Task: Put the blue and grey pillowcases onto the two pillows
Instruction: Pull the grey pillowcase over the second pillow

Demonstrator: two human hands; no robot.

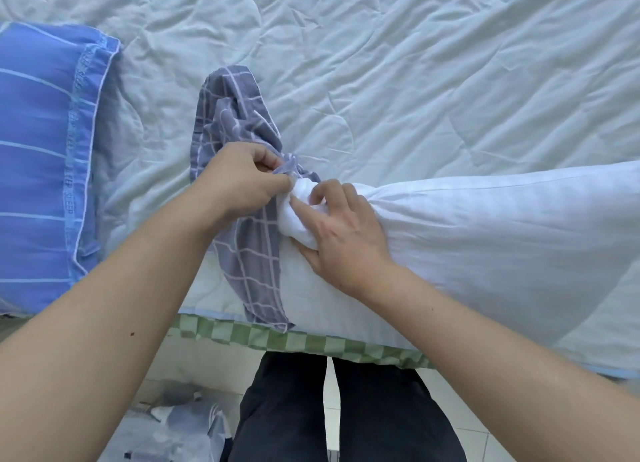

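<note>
At the near edge of the bed we work with both hands close together: our left hand [242, 181] pinches the hem of the grey pillowcase [239, 129], and our right hand [341, 226] squeezes the bunched corner of the white pillow [485, 226]. We think the risk is here — if the pinch takes only one layer of cloth, the opening stays closed and the corner slides beside the case, not inside. The bunched corner may also spring out of our fingers when we push. This pillowcase is checked with thin white lines, crumpled in a heap, partly hanging over the bed edge. One pillow in the blue pillowcase [38, 157] lies at the left — this half seems done.
</note>
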